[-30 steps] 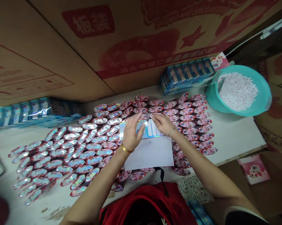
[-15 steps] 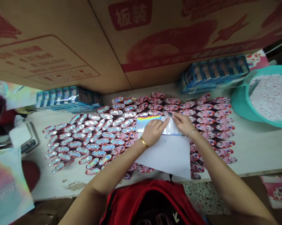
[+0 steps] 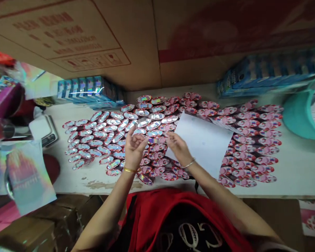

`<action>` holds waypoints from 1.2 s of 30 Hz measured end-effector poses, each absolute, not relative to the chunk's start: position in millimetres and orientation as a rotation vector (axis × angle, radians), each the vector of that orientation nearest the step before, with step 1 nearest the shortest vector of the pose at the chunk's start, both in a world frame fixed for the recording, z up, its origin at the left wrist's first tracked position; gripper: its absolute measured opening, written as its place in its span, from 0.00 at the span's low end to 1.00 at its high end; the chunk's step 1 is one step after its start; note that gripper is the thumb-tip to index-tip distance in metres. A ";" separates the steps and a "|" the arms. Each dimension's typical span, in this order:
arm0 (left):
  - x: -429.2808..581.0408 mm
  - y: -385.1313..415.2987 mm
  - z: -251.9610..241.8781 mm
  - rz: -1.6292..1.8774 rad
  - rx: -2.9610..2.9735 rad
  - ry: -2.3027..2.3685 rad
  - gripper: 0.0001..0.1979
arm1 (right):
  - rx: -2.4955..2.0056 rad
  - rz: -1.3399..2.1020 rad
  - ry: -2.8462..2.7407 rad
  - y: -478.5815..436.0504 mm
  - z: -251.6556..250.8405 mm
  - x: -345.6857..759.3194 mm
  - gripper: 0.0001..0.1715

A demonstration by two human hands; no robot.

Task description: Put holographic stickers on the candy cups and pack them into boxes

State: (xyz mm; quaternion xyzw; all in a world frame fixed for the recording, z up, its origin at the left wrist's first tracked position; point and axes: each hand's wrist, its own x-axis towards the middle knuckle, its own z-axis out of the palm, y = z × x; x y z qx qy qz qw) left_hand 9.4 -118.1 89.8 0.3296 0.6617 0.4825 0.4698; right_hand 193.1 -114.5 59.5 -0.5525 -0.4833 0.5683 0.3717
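My left hand [image 3: 135,148] pinches a small shiny purple strip [image 3: 154,140] between thumb and fingertips, its index finger raised. Close by on the right, my right hand [image 3: 179,148] has its fingers bent together near the strip's other end; whether they grip it is too blurred to tell. Below both hands stand rows of small oval red-and-white packs [image 3: 159,162]. Many on the left have silvery shiny tops [image 3: 95,143], while those on the right show pink centres [image 3: 245,154]. A white sheet [image 3: 203,143] lies over some packs beside my right hand.
A tall cardboard box [image 3: 136,45] walls the back of the table [image 3: 291,175]. Blue packs stand in groups at back left [image 3: 91,89] and back right [image 3: 272,75]. At right is a turquoise tub [image 3: 299,115]; at left, a scale [image 3: 48,131] and an iridescent sheet [image 3: 31,175].
Both hands have left the iridescent sheet on the white paper and moved left and apart, with the small strip now between them. The white sheet lies turned, and the view has shifted left.
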 end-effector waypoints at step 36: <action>-50.6 -119.9 0.5 0.440 1.979 1.953 0.26 | -1.886 0.888 -1.831 -130.5 -3.7 104.6 0.13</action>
